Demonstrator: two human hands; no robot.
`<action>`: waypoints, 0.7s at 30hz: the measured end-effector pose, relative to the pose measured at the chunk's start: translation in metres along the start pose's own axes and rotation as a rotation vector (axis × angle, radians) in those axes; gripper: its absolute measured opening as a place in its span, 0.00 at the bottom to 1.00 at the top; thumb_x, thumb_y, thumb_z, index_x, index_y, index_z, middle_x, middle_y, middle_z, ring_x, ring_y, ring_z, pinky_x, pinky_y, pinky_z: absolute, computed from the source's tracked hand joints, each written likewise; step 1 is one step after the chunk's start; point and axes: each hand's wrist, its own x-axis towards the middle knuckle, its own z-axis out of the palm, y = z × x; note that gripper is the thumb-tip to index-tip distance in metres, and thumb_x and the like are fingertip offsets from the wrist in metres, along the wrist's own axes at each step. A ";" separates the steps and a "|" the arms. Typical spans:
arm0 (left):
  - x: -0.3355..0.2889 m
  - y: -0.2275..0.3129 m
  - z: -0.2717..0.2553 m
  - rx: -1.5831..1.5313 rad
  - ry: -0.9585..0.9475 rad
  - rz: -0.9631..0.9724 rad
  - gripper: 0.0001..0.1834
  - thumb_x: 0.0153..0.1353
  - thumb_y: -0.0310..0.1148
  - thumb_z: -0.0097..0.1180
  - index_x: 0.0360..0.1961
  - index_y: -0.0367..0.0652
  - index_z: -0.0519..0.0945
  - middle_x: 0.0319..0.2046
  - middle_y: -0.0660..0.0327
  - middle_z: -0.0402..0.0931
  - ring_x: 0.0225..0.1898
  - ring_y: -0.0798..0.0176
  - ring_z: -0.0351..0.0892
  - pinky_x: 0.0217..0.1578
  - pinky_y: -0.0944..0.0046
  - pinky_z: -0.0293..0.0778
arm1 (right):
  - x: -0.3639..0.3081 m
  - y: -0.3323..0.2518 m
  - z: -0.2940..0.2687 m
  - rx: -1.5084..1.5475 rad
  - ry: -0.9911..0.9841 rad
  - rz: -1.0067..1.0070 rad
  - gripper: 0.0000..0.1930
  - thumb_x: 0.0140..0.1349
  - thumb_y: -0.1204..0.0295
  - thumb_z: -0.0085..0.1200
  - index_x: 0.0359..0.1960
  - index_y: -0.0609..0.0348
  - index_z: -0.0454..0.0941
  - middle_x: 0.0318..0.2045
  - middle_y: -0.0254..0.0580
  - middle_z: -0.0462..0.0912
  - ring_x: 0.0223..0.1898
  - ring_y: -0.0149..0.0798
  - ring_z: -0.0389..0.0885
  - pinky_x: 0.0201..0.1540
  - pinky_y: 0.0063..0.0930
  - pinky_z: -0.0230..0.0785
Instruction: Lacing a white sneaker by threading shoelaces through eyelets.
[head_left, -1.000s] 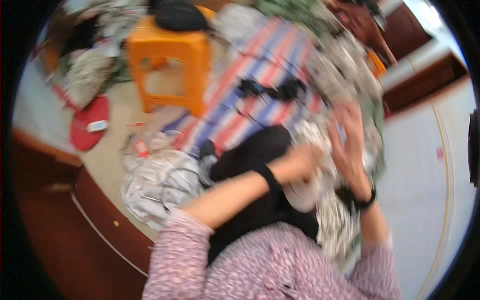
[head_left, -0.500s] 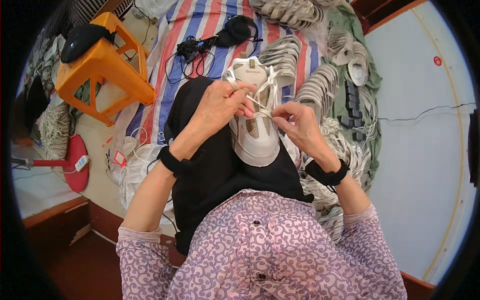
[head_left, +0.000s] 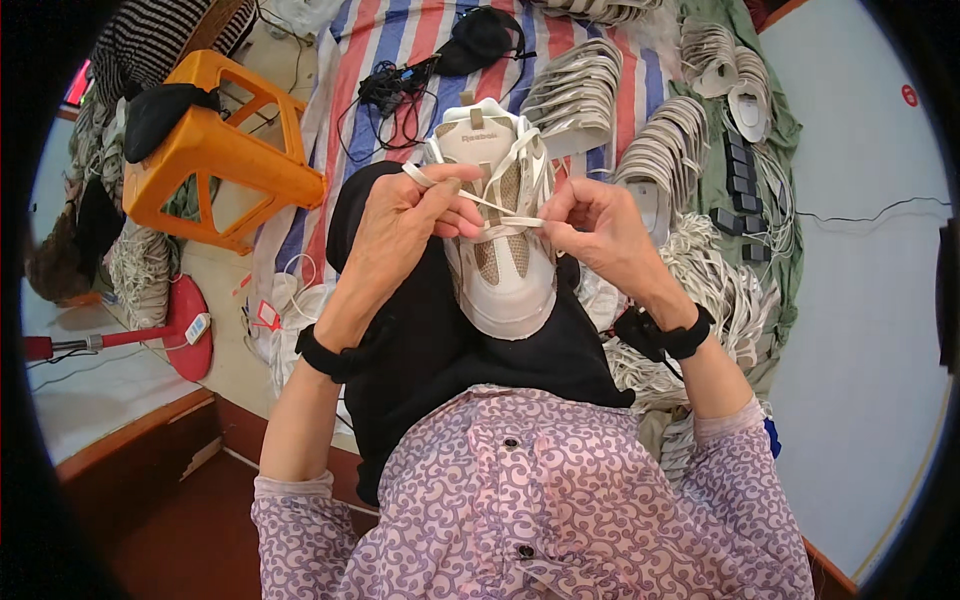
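A white and beige sneaker upper (head_left: 507, 300) rests on my lap, its toe toward me and its tongue (head_left: 478, 142) pointing away. Thin off-white lace (head_left: 518, 221) crosses its lower eyelets. My left hand (head_left: 405, 225) is closed on a length of lace over the left side, with a loop of it around the index finger. At the right side, my right hand (head_left: 608, 232) pinches another stretch of the lace between thumb and index finger. The lace looks fairly taut between the two hands.
Rows of stacked shoe uppers (head_left: 665, 150) lie to the right on a striped sheet (head_left: 395, 35). Bundled laces (head_left: 710, 290) and small black blocks (head_left: 740, 185) sit nearby. An orange stool (head_left: 250, 190) stands at the left, with a black cap (head_left: 480, 42) and cables (head_left: 390, 95) ahead.
My left hand has moved slightly left relative to the sneaker upper, and a lace loop now shows around its index finger. My right hand keeps its pinch at the right side. The view has shifted somewhat.
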 end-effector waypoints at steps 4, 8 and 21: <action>0.000 0.001 -0.008 -0.080 0.076 -0.018 0.19 0.74 0.36 0.47 0.57 0.35 0.79 0.32 0.63 0.84 0.32 0.75 0.82 0.35 0.79 0.73 | 0.006 -0.001 -0.009 0.208 -0.090 0.123 0.02 0.61 0.77 0.61 0.33 0.61 0.80 0.29 0.27 0.80 0.31 0.21 0.75 0.36 0.17 0.69; -0.009 0.002 -0.061 -0.201 0.240 0.075 0.19 0.69 0.28 0.49 0.57 0.28 0.75 0.38 0.57 0.84 0.33 0.72 0.82 0.38 0.75 0.77 | 0.009 0.000 -0.018 0.270 -0.139 0.142 0.06 0.63 0.73 0.63 0.37 0.59 0.80 0.32 0.27 0.81 0.35 0.21 0.77 0.41 0.17 0.69; -0.290 0.101 -0.518 0.327 0.714 0.343 0.27 0.70 0.18 0.41 0.70 0.30 0.59 0.69 0.51 0.64 0.67 0.63 0.67 0.60 0.72 0.70 | 0.022 -0.011 -0.015 0.250 -0.258 0.036 0.07 0.63 0.73 0.60 0.41 0.62 0.82 0.34 0.29 0.82 0.37 0.23 0.78 0.46 0.20 0.70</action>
